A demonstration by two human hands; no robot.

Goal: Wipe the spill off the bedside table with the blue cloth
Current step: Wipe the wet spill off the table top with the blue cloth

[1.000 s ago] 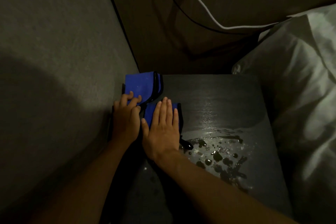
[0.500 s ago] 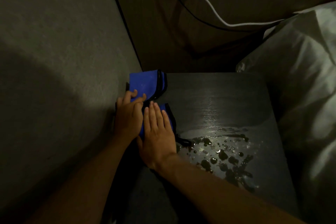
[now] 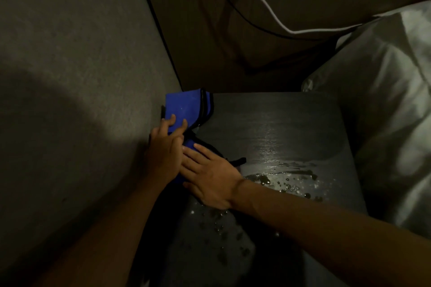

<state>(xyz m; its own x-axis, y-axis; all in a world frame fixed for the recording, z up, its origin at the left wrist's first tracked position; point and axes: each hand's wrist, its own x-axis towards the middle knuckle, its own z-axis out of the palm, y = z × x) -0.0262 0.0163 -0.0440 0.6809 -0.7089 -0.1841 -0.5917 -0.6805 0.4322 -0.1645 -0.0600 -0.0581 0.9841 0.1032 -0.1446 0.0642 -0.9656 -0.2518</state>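
Blue cloth parked in the far left corner, both hands flat on it

Blue cloth (image 3: pixel 184 109) with black edging is bunched up in the far left corner of the dark surface (image 3: pixel 291 128), right against the grey wall (image 3: pixel 77 53). Only one view here, the head cam, and it's pretty dim. Left hand (image 3: pixel 164 155) is laid on the cloth with fingers loosely spread, fingertips on the blue part, pressing rather than gripping. Right hand (image 3: pixel 210 177) is flat too, palm down, fingers pointing left and touching the left hand, covering the cloth's near part, not closed around anything. The spill (image 3: pixel 289 182) is a shiny patch with droplets just right of the right wrist, with more drops (image 3: pixel 221 230) on the near part of the surface. White pillow (image 3: pixel 384 100) sits beside the right edge, and a white cable (image 3: pixel 270 9) and black cable (image 3: pixel 233 7) hang on the back wall
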